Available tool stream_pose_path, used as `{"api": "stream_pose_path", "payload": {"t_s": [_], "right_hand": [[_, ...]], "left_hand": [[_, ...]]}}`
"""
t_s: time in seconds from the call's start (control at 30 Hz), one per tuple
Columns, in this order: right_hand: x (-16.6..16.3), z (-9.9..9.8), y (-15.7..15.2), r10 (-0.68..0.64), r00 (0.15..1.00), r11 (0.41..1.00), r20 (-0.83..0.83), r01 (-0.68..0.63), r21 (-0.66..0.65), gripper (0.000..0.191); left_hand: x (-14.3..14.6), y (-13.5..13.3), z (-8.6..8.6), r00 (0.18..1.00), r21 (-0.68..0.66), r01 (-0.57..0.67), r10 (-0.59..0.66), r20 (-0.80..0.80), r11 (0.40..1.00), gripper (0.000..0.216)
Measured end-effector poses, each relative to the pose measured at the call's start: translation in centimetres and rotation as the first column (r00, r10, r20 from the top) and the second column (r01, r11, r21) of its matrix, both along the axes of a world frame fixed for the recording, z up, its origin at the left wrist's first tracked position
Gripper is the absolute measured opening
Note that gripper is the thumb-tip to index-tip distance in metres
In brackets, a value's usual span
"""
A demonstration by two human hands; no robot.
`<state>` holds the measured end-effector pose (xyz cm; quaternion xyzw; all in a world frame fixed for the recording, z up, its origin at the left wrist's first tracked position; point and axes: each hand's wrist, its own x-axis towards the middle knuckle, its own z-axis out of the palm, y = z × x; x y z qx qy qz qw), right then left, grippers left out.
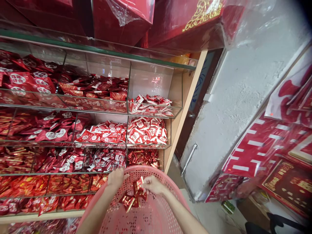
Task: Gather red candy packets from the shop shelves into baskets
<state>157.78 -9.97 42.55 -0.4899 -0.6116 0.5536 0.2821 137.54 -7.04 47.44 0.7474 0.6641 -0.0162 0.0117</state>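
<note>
A pink plastic basket [156, 213] with a perforated wall is in front of me, at the bottom centre of the view. My left hand [116, 178] is closed over its far left rim, thumb towards the inside. Inside the basket, my right hand [152, 184] pinches a small red and gold candy packet [137, 185] between thumb and fingertips. Just below it, several similar shiny red and gold packets [129, 201] lie in a small heap on the basket's holes.
Glass-fronted shelves [102, 144] with divided bins of red packets rise behind the basket. Large red boxes [122, 22] stand on top. On the right are a grey wall [234, 84], a dark door [195, 94] and red packaged decorations [253, 148]; floor [202, 214] shows beside the basket.
</note>
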Motion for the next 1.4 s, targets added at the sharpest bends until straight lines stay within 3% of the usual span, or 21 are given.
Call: {"api": "stream_pose_path", "payload": {"t_s": [0.43,0.6,0.7,0.8,0.9,1.0,1.1,1.2,1.3,1.4], "right_hand": [[-0.5,-3.7,0.1,-0.080,0.995,0.978,-0.057,0.068,-0.196,0.036],[-1.3,-3.9,-0.5,-0.079,0.994,0.969,0.081,0.095,-0.227,0.030],[-1.2,-2.9,-0.6,-0.134,0.958,0.981,0.252,0.165,-0.106,0.035],[-0.8,-0.8,0.0,-0.274,0.885,0.960,0.375,0.226,0.167,0.038],[-0.2,2.2,1.5,-0.408,0.804,0.881,0.431,0.225,0.415,0.040],[0.0,5.0,3.6,-0.556,0.664,0.790,0.500,0.234,0.567,0.033],[-0.2,6.5,5.9,-0.629,0.549,0.745,0.551,0.222,0.629,0.020],[-0.7,6.5,7.9,-0.610,0.482,0.776,0.628,0.206,0.596,0.025],[-1.1,5.9,9.2,-0.582,0.463,0.805,0.668,0.211,0.554,0.022],[-0.9,5.5,9.6,-0.590,0.468,0.798,0.657,0.219,0.561,0.021]], "left_hand": [[0.1,-0.3,-0.7,1.000,0.011,0.009,-0.009,-0.003,1.000,0.043],[0.1,-0.1,-1.0,1.000,0.018,0.008,-0.008,-0.020,1.000,0.043],[0.1,0.0,-1.0,0.999,0.028,0.015,-0.015,-0.032,0.999,0.044],[0.2,0.1,-1.1,0.999,0.019,0.003,-0.002,-0.033,1.000,0.045],[0.3,0.1,-1.2,0.999,0.018,-0.006,0.006,-0.032,1.000,0.045],[0.4,0.1,-1.2,1.000,-0.003,-0.019,0.019,-0.024,1.000,0.044],[0.4,0.0,-1.2,1.000,-0.013,-0.023,0.022,-0.017,1.000,0.043],[0.4,0.0,-1.2,1.000,0.006,-0.019,0.019,-0.017,1.000,0.043],[0.3,0.1,-1.4,0.999,0.015,-0.032,0.032,-0.010,0.999,0.043],[0.2,0.3,-1.7,0.999,0.023,-0.037,0.037,0.000,0.999,0.044]]}}
